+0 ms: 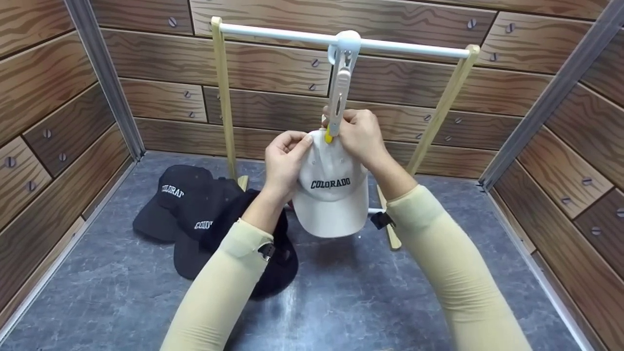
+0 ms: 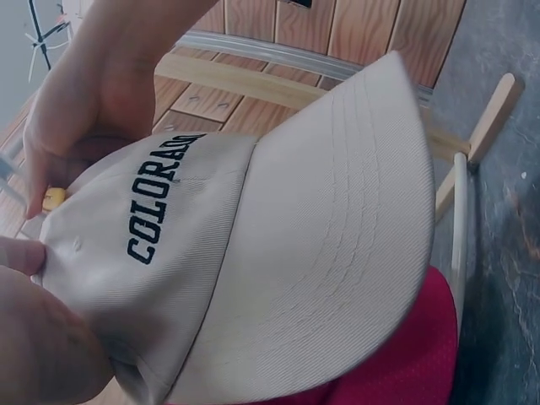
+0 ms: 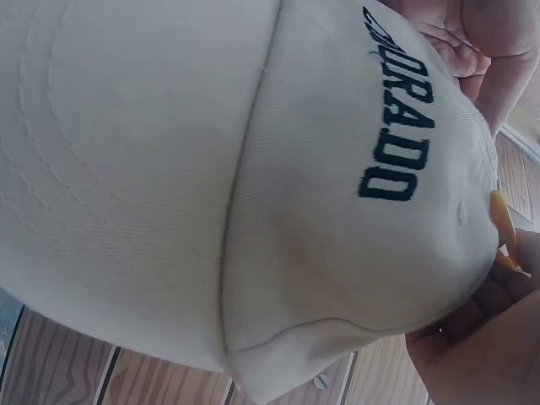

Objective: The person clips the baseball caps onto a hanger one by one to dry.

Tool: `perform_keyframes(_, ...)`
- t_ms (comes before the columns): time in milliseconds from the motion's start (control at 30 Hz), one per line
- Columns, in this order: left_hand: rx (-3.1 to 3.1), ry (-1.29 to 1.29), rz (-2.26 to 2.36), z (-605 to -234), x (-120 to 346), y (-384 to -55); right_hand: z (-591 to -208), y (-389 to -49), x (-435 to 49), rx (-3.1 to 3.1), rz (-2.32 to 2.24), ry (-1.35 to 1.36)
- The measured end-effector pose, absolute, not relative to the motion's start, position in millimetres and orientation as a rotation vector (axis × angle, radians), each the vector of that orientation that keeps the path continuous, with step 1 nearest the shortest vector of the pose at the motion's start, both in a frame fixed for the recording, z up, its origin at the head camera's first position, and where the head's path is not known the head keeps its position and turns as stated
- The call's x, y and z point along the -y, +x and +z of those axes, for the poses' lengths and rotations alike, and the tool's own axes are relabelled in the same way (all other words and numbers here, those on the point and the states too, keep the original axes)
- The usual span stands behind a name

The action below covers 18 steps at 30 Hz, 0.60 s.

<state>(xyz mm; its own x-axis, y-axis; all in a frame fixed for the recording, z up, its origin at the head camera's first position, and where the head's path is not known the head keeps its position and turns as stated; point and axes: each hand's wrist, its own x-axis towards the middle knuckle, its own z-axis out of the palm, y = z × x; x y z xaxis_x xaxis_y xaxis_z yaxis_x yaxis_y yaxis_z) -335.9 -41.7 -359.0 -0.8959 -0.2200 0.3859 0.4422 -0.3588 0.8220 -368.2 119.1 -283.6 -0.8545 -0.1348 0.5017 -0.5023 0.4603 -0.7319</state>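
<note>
A white cap (image 1: pixel 332 212) lettered COLORADO hangs brim down below a long pale hanger strip (image 1: pixel 341 83). My left hand (image 1: pixel 282 158) pinches the crown's upper left side between thumb and fingers. At the crown's top sits a yellow clip (image 1: pixel 328 135), with my right hand (image 1: pixel 361 134) curled round it from the right; some of its fingertips pass behind the strip. The right wrist view has the yellow clip (image 3: pixel 503 221) right at the right fingers. Behind the white brim, the left wrist view shows a red cap (image 2: pixel 409 354), mostly covered.
The strip hooks over a white rail (image 1: pixel 278 33) between two wooden posts (image 1: pixel 224 97). Several black caps (image 1: pixel 185 195) lie overlapping on the grey floor (image 1: pixel 370 302), partly under my left forearm. Wood-patterned walls (image 1: pixel 560 161) enclose the sides and back.
</note>
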Motion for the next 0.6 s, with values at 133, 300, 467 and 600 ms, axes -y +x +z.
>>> perform_keyframes(133,1.466,-0.266,-2.299,-358.4,38.7,-334.9,-284.4,-367.7,-120.6,2.348,1.336,0.513)
perform_keyframes(300,1.474,-0.278,-2.304,-358.8,37.8,-334.7,-285.8,-367.2,-122.5,2.340,1.348,0.526)
perform_keyframes(467,1.509,-0.302,-2.295,-360.3,39.0,-336.0,-288.2,-365.3,-124.0,2.334,1.411,0.538)
perform_keyframes(600,1.539,-0.313,-2.277,-360.6,39.4,-335.6,-292.4,-365.4,-123.6,2.312,1.453,0.540)
